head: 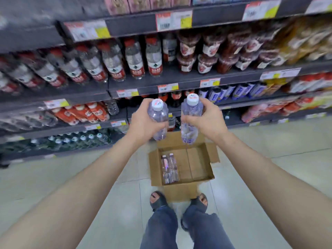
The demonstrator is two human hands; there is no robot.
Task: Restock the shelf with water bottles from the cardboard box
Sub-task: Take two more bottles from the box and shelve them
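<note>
Two water bottles held up between box and shelf

The left hand (143,124) wraps a clear ribbed plastic bottle with a white cap (158,114). The right hand (206,119) grips a matching second bottle (190,115). Both are upright, probably for standing on the dark grey metal shelf (152,81). Two spare bottles (169,168) lie flat in the open brown cardboard box (197,159) on the floor.

Both arms bare, stretched forward, raised above cardboard box (154,169). Left hand (143,123) over box's far-left corner, fingers curled round upright bottle (158,114). Right hand (206,119) over box's far-right side, gripping second bottle (190,112). Hands level, near, apart. Feet at box's near flap.
</note>
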